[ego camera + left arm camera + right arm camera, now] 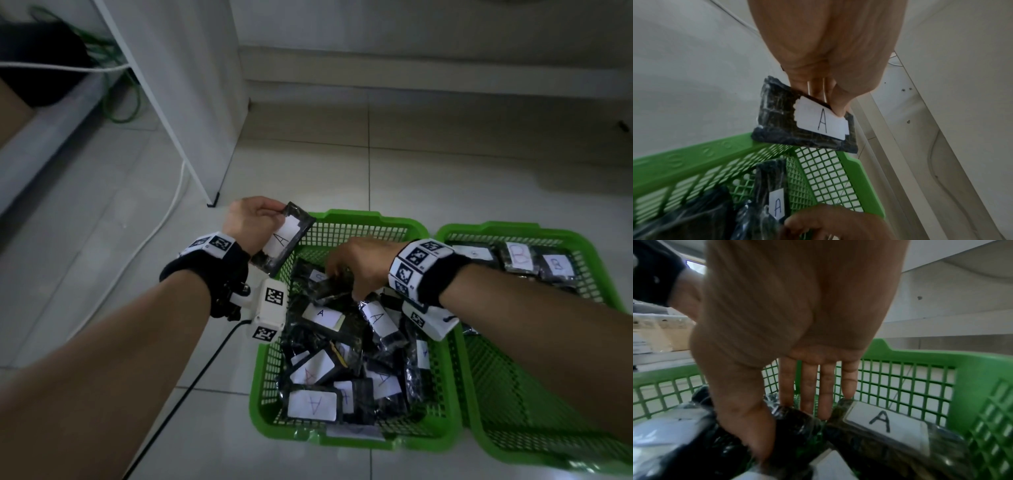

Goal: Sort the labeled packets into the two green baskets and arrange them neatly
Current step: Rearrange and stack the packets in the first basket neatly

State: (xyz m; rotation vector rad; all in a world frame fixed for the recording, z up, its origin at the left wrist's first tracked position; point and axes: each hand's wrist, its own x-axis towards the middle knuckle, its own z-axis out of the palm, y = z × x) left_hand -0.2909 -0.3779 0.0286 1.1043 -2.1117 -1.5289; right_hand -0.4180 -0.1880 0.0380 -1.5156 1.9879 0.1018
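Observation:
Two green mesh baskets stand side by side on the tiled floor. The left basket (352, 216) (694, 155) (972, 369) holds a loose heap of several black packets labelled A (322, 368). In the right basket (489, 228), packets labelled B (517, 257) lie in a row at the far end. My left hand (253, 216) (828, 92) pinches one A packet (282, 240) (803, 125) above the left basket's far left corner. My right hand (356, 263) (791, 431) reaches into the heap, thumb and fingers around a black packet (334, 291) (797, 420). Its label is hidden.
A white cabinet panel (191, 137) stands just beyond my left hand, with a white cable (164, 219) on the floor beside it. A black cable (191, 387) trails from the left wrist camera. Green cable (126, 102) lies at the far left.

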